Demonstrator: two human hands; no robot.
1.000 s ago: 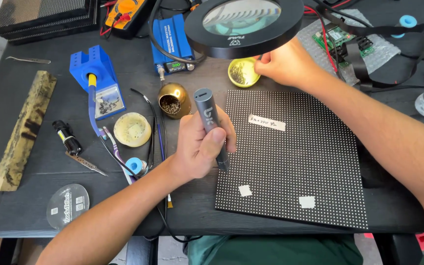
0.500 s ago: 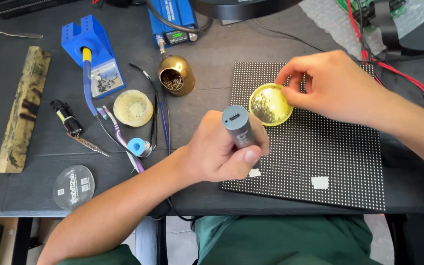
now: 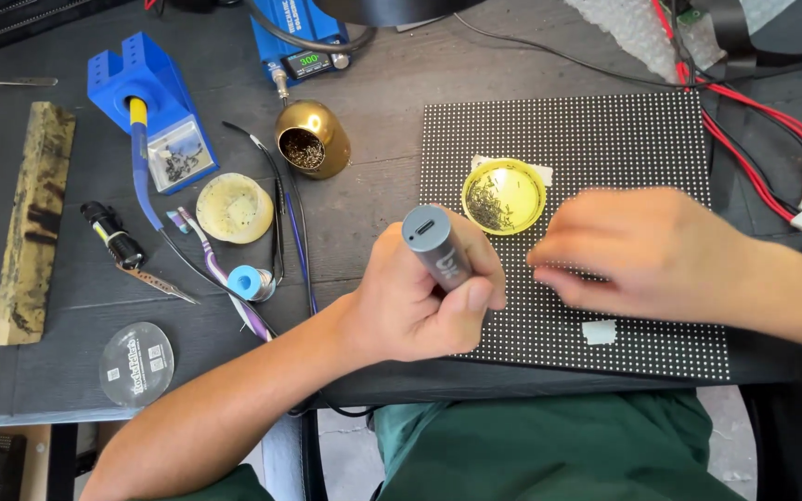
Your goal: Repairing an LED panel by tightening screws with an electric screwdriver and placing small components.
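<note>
The left hand wraps its fingers tight around a grey cylindrical pen-shaped tool, thumb over the barrel, above the near-left edge of the black LED matrix panel. The barrel looks rigid, smooth and light, best gripped mid-body. The right hand, blurred, hovers curled over the panel; whether it pinches anything I cannot tell. Just beyond it sits a shallow yellow dish of tiny parts.
</note>
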